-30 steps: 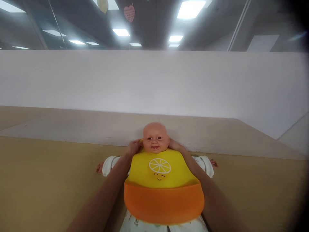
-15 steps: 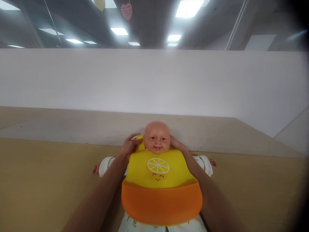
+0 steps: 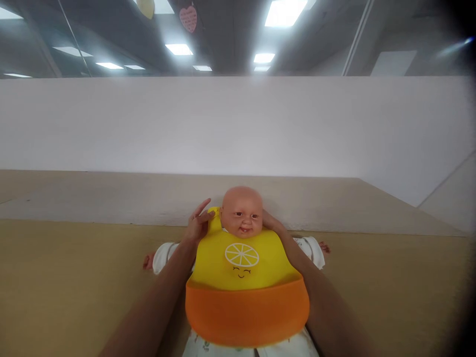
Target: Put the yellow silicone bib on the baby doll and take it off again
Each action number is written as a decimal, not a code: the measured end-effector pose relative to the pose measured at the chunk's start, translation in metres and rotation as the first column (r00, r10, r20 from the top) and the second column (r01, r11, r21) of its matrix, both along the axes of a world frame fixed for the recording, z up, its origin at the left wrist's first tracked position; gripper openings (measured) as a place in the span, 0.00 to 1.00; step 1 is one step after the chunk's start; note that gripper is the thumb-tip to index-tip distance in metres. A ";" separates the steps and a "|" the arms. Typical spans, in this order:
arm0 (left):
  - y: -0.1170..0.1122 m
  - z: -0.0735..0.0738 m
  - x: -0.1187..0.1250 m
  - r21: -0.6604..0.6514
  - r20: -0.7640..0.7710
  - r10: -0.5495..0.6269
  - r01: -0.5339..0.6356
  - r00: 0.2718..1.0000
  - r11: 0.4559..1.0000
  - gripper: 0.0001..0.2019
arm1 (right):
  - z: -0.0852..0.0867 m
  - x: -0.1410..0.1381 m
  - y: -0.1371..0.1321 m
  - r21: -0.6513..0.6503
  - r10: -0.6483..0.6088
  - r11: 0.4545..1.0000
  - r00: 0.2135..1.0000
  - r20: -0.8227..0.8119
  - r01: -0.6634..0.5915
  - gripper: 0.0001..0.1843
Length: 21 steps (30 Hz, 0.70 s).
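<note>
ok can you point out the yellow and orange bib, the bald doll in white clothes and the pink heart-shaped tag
Yellow and orange bib [image 3: 247,282]: head view, lower part of its yellow front.
Bald doll in white clothes [image 3: 242,201]: head view, its forehead.
Pink heart-shaped tag [image 3: 188,20]: head view, middle of its face.

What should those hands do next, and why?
Perhaps the left hand should ease the yellow bib strap behind the neck of the doll: that hand holds the strap beside the head, while the right hand is at the other side, its fingers hidden.

Room above obstructing doll's head
</note>
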<state>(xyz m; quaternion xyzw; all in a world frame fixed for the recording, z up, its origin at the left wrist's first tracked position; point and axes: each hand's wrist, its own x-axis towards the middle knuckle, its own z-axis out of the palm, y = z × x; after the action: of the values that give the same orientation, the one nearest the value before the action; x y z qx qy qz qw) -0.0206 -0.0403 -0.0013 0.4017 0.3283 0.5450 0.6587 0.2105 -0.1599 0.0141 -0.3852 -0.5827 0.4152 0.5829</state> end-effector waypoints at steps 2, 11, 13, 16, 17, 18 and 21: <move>-0.004 0.001 0.002 -0.020 0.002 -0.021 0.021 1.000 1.000 0.45 | -0.001 0.000 0.001 0.023 -0.001 1.000 1.000 0.015 0.001 0.19; -0.014 0.006 0.008 -0.280 0.018 -0.412 0.400 0.911 0.873 0.19 | 0.018 -0.013 -0.007 -0.021 0.089 0.996 0.996 -0.007 -0.089 0.16; -0.014 0.008 0.009 -0.342 0.017 -0.443 0.421 0.896 0.840 0.18 | 0.021 -0.016 -0.007 -0.061 0.095 0.993 0.995 -0.021 -0.096 0.17; -0.015 0.010 0.011 -0.349 -0.049 -0.393 0.353 0.918 0.868 0.16 | 0.019 -0.018 -0.006 -0.121 0.122 0.984 0.989 -0.088 -0.132 0.17; -0.016 0.010 0.011 -0.357 -0.104 -0.369 0.311 0.924 0.881 0.16 | 0.018 -0.018 -0.005 -0.144 0.139 0.977 0.983 -0.116 -0.155 0.17; -0.016 0.010 0.011 -0.360 -0.166 -0.344 0.268 0.924 0.893 0.16 | 0.017 -0.018 -0.005 -0.160 0.153 0.972 0.979 -0.138 -0.174 0.18; -0.015 0.005 0.009 -0.275 -0.332 -0.253 0.164 0.909 0.947 0.12 | 0.016 -0.016 -0.004 -0.131 0.150 0.978 0.982 -0.112 -0.164 0.19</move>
<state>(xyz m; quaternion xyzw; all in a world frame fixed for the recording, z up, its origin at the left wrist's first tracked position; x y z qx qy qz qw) -0.0118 -0.0549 0.0039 0.4456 0.4628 0.3433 0.6851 0.1945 -0.1640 0.0302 -0.3562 -0.5503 0.5186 0.5489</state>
